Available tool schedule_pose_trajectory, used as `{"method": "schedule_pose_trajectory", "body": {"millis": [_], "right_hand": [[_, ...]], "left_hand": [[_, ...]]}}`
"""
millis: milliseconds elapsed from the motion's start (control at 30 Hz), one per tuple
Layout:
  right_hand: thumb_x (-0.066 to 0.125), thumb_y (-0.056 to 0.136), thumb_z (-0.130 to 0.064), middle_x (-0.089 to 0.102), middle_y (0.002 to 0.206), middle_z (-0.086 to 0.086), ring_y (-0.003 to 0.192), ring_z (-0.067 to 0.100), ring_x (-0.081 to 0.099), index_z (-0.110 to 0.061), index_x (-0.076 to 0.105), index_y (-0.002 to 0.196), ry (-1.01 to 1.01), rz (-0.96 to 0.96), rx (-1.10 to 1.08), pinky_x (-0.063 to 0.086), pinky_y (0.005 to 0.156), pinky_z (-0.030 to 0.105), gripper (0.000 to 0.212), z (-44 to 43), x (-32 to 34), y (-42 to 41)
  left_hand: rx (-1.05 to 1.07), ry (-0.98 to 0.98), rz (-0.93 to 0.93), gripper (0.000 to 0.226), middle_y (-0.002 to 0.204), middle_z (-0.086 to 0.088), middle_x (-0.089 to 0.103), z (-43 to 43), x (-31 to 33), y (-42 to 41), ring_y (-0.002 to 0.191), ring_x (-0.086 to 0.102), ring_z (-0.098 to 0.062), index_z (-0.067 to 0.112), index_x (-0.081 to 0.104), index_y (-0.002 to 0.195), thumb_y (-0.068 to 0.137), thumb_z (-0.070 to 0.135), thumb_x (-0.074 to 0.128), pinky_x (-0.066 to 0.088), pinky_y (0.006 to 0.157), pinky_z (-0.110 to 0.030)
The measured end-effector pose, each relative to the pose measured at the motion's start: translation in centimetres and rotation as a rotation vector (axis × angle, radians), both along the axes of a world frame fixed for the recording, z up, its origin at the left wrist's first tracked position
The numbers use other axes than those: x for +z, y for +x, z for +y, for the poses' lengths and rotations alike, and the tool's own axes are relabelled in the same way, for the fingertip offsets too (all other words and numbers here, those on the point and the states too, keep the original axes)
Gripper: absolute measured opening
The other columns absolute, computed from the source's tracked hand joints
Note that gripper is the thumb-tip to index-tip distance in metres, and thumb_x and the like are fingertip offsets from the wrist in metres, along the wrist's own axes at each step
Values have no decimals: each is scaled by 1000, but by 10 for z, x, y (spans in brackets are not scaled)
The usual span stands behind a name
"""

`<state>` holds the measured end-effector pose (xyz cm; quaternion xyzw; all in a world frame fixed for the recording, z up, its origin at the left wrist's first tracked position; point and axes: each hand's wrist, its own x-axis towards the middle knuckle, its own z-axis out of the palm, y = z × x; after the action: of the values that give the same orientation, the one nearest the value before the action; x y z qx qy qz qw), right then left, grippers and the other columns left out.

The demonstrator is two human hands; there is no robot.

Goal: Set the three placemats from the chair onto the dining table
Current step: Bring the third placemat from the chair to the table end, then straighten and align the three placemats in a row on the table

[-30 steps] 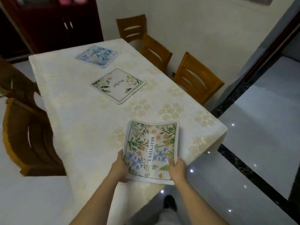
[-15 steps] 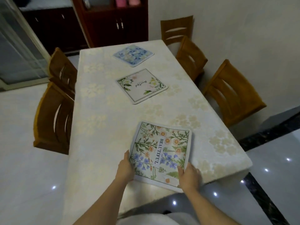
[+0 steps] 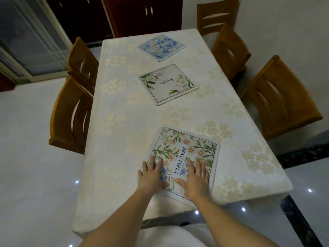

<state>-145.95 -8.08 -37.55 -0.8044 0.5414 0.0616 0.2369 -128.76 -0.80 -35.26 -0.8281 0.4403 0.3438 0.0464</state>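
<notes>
Three placemats lie in a row on the dining table [image 3: 124,139], which wears a cream floral cloth. The nearest, a white mat with daisies and the word BEAUTIFUL [image 3: 188,148], lies flat near the table's front edge. My left hand [image 3: 154,175] presses flat on its near left part with straight fingers. My right hand [image 3: 195,177] presses flat on its near right part. A pale mat with a green leaf border [image 3: 168,83] lies at the table's middle. A blue floral mat [image 3: 161,46] lies at the far end.
Two wooden chairs [image 3: 71,111] stand along the table's left side and three wooden chairs [image 3: 281,97] along its right side and far corner. A dark red cabinet [image 3: 142,13] and a glass door [image 3: 26,41] stand beyond. The floor is glossy white tile.
The BEAUTIFUL mat went from held at its near edge by both hands to lying flat on the table. Both hands let go and now press flat on top of it.
</notes>
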Motion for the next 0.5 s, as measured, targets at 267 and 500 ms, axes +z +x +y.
{"method": "schedule_pose_trajectory", "body": {"millis": [267, 500], "right_hand": [[64, 87, -60, -3, 170, 7, 156, 30, -9, -18, 4, 162, 33, -17, -50, -1, 127, 46, 104, 1, 8, 21], [58, 99, -36, 40, 158, 6, 147, 24, 34, -14, 39, 152, 70, -203, -45, 32, 119, 38, 61, 32, 29, 94]], "left_hand": [[-8, -112, -16, 94, 169, 8, -11, 24, -2, 15, 156, -8, -27, 40, -3, 159, 91, 58, 59, 14, 125, -48], [191, -278, 72, 46, 158, 6, 39, 85, 5, 78, 142, 40, -19, 41, 47, 143, 98, 40, 54, 39, 113, -40]]}}
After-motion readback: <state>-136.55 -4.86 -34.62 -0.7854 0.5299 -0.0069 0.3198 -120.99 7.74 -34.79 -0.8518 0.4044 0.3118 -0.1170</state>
